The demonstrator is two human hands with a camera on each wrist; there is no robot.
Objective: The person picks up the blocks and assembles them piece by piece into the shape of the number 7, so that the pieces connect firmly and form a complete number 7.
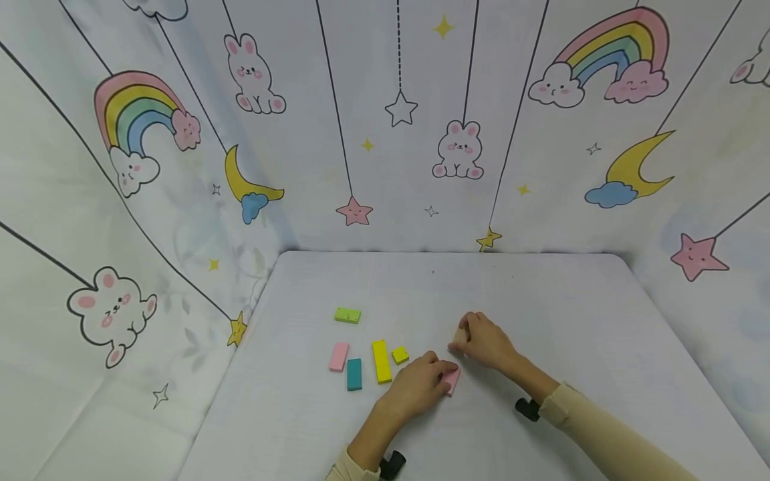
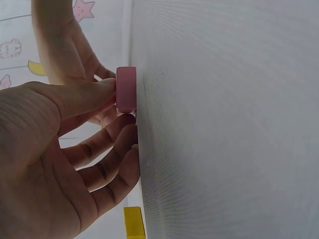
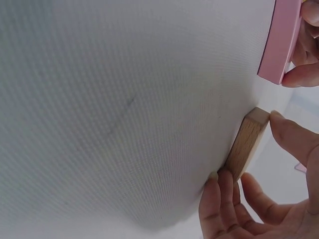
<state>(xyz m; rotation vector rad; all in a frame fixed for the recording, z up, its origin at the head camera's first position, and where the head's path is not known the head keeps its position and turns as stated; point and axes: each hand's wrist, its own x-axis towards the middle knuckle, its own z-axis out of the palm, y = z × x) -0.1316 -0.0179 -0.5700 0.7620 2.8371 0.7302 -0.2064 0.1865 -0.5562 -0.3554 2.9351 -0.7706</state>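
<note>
My left hand (image 1: 415, 389) pinches a pink block (image 1: 451, 381) that lies on the white table. In the left wrist view, the thumb presses the near side of this pink block (image 2: 126, 89), and the other fingertips rest at the table surface. Farther back and slightly to the right, my right hand (image 1: 487, 342) holds a plain wooden block (image 1: 460, 335). The right wrist view has the thumb at one end of the wooden block (image 3: 245, 142) and fingers at its other end, with the block down on the table. A gap separates the two blocks.
Left of the hands lie a long yellow block (image 1: 381, 362), a small yellow block (image 1: 400, 355), a teal block (image 1: 354, 374), another pink block (image 1: 339, 357) and a green block (image 1: 347, 315). A patterned cloth (image 1: 397, 174) rises behind the table (image 1: 541, 294).
</note>
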